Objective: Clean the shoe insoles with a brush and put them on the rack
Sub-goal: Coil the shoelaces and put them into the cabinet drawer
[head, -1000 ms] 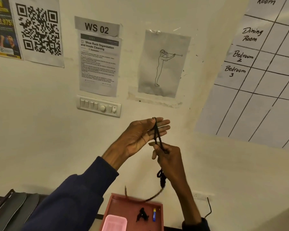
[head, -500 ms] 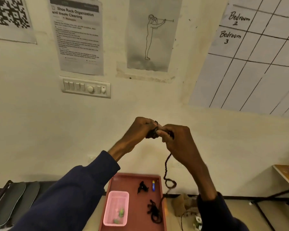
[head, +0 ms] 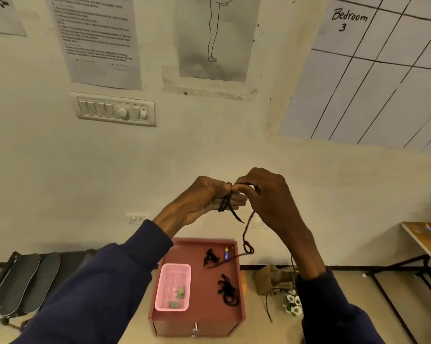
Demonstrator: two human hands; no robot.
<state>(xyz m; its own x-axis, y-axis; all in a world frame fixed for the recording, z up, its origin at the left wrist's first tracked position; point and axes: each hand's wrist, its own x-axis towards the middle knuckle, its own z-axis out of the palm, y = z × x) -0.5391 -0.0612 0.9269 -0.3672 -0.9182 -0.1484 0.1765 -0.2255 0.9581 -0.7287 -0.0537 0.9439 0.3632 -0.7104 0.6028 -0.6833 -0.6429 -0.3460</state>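
Observation:
Both hands are raised in front of the wall, working a dark shoelace [head: 246,234]. My left hand [head: 207,199] has the lace wound round its fingers and grips the coil. My right hand [head: 266,197] pinches the lace just beside it, and the loose end hangs down in a loop toward the red cabinet [head: 232,316]. Two dark insoles [head: 28,279] lean on the rack [head: 1,276] at the lower left. No brush is visible.
On the red cabinet's top sit a pink basket [head: 173,286] with green bits, a black clip [head: 210,256], a small blue item [head: 226,253] and another bundled lace [head: 228,290]. White flowers [head: 292,304] lie on the floor. A wooden table [head: 425,239] stands at the right.
The view has tilted down, showing more of the cabinet and floor. My hands came together and the lace is now wound round my left fingers, with less of it hanging.

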